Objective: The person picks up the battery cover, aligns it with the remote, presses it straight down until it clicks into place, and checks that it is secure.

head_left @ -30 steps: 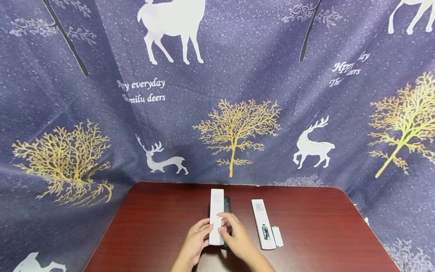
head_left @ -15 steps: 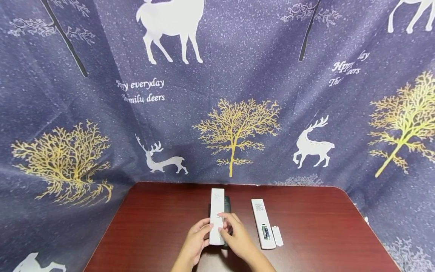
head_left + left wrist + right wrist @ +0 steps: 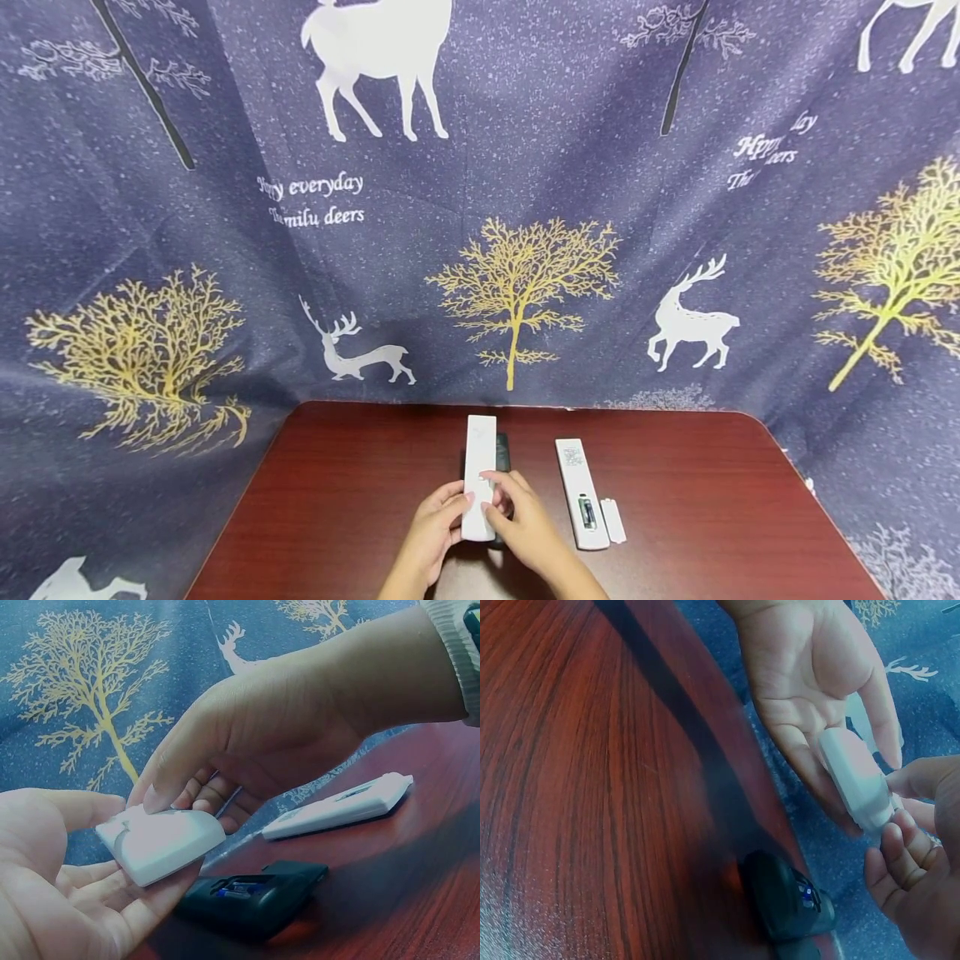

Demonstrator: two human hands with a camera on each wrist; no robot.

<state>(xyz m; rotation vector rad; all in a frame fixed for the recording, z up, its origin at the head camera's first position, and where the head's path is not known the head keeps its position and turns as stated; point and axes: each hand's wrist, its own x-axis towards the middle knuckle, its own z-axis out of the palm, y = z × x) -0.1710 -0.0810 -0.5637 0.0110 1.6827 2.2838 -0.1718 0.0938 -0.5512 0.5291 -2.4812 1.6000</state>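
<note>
A white remote control (image 3: pixel 481 446) is held back side up over the table. My left hand (image 3: pixel 431 529) grips it from the left, thumb on the edge and fingers underneath. From the right, my right hand (image 3: pixel 528 529) pinches its lower part, with thumb and index fingertip on the back near a small notch. Partly hidden below lies a black remote control (image 3: pixel 259 911); its battery compartment is uncovered and blue batteries show inside. In the right wrist view, the white remote's end (image 3: pixel 851 772) rests on the left fingers.
On the right of the dark red table (image 3: pixel 337 500) lies a second white remote control (image 3: pixel 573 471), its compartment uncovered with a battery (image 3: pixel 587 512) in it. A loose white battery cover (image 3: pixel 612 521) lies beside it. A blue deer-patterned cloth (image 3: pixel 420 183) hangs behind.
The held white remote's far end has shifted very slightly to the right. Both hands keep nearly the same hold, and the things on the table stay put.
</note>
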